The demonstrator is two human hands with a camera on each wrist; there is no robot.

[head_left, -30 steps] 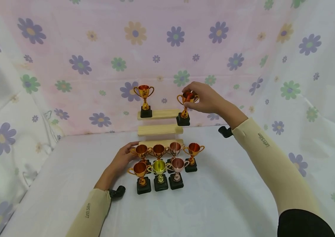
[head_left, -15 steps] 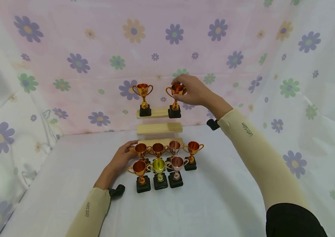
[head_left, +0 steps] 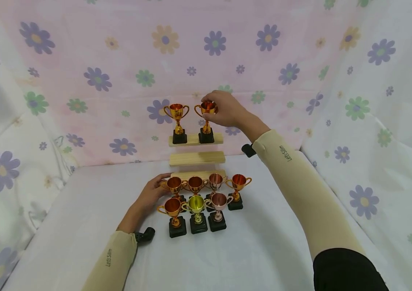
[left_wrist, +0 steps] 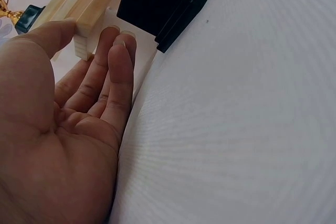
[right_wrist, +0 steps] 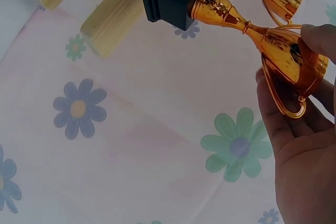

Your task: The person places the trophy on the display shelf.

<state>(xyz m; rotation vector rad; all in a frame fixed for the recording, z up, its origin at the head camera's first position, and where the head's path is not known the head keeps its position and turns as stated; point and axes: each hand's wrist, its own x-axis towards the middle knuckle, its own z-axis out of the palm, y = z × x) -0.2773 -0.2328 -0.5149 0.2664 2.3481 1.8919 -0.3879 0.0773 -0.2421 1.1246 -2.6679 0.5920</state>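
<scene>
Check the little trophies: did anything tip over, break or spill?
Nothing stands out. The trophies all stand upright, I see no damage, and the trophy in the grip of the right hand is upright at the top shelf.

Gold trophy (head_left: 207,128), one, in right hand (head_left: 225,108): moved left and slightly up, from the right end of the top shelf (head_left: 218,139) to nearer its neighbour trophy (head_left: 178,121); earlier leaning, now upright. Shelf's right end: previously covered by the black base (head_left: 206,136), now showing. Right sleeve (head_left: 300,190): shifted left with the hand.
</scene>
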